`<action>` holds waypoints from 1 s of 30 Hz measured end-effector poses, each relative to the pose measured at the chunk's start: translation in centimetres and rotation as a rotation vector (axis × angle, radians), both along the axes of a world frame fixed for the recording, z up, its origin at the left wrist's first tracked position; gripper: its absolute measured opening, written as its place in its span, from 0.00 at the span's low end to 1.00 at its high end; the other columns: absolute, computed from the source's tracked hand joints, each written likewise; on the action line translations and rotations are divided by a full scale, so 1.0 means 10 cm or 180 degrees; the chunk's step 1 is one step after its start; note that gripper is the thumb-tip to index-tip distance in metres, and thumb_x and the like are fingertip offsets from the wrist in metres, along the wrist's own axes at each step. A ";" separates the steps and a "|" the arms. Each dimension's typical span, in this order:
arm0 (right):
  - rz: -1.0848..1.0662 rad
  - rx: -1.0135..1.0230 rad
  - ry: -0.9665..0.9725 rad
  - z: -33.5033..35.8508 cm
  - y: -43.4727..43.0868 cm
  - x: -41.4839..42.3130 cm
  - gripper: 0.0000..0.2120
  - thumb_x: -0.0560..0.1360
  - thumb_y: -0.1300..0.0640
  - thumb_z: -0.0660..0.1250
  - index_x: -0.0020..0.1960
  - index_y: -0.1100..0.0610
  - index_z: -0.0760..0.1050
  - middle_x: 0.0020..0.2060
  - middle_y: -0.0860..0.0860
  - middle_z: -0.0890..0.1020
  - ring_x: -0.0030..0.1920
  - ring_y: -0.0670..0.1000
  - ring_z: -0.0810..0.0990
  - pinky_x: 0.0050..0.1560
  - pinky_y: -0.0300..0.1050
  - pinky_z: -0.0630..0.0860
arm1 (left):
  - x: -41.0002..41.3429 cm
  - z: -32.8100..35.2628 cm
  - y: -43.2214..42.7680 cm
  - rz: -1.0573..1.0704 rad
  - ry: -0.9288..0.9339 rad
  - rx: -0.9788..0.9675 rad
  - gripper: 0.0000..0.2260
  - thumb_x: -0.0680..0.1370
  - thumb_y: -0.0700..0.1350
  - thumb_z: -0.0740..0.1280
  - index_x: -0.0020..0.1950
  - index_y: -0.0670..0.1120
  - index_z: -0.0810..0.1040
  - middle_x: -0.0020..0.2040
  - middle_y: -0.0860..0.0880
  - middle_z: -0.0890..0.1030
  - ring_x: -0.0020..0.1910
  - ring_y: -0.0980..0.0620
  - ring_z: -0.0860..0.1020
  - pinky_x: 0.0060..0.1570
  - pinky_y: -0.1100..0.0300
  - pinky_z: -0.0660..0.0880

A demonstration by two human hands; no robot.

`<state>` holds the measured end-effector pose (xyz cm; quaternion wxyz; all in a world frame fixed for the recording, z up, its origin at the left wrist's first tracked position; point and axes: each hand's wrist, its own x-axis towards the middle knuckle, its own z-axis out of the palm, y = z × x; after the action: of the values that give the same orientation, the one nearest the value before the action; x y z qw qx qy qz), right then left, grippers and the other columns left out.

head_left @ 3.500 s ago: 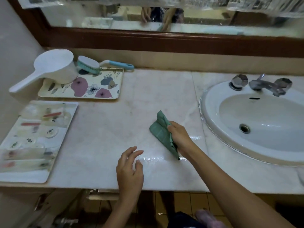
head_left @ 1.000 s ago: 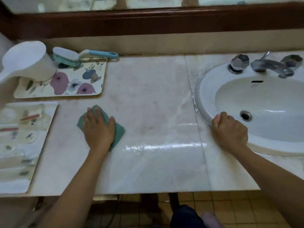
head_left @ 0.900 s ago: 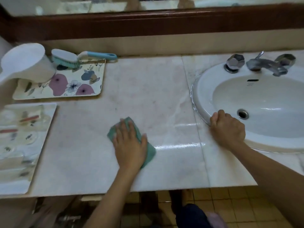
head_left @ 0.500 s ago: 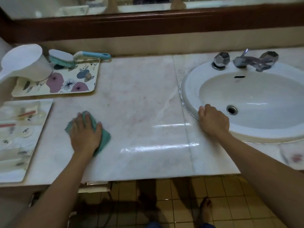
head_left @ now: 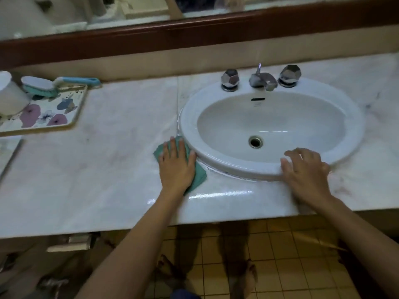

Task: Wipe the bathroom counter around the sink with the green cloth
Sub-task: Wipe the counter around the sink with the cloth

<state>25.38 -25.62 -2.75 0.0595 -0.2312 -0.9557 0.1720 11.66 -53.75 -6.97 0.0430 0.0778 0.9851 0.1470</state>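
Note:
The green cloth (head_left: pixel 197 178) lies flat on the pale marble counter (head_left: pixel 108 160), tucked against the front-left rim of the white oval sink (head_left: pixel 187 117). My left hand (head_left: pixel 177 167) presses down on the cloth with straight fingers, covering most of it. My right hand (head_left: pixel 306 171) rests with spread fingers on the sink's front-right rim and the counter beside it, holding nothing.
A chrome faucet (head_left: pixel 262 79) with two knobs stands behind the basin. A floral tray (head_left: pixel 49 113) at the far left carries a teal scrub brush (head_left: pixel 43 86) and a white scoop (head_left: pixel 10 93). A wet streak (head_left: pixel 218 194) shines near the counter's front edge.
My left hand has slid the cloth rightward from the counter's left part to the sink's rim. My right hand has shifted along the rim to its front-right and spread its fingers.

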 end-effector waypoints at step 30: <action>0.0272 0.0405 0.0327 -0.35 0.13 0.22 0.18 0.78 0.54 0.52 0.60 0.61 0.74 0.58 0.62 0.77 0.66 0.65 0.68 0.67 0.62 0.65 | 1.52 -0.05 0.87 -0.0512 -0.0065 -0.0050 0.34 0.80 0.64 0.47 0.80 0.48 0.43 0.80 0.46 0.39 0.78 0.47 0.37 0.75 0.51 0.40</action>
<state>27.55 -24.33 -6.26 0.1155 -0.1767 -0.9694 0.1249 26.84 -45.04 -7.42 0.0652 0.1549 0.9763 0.1360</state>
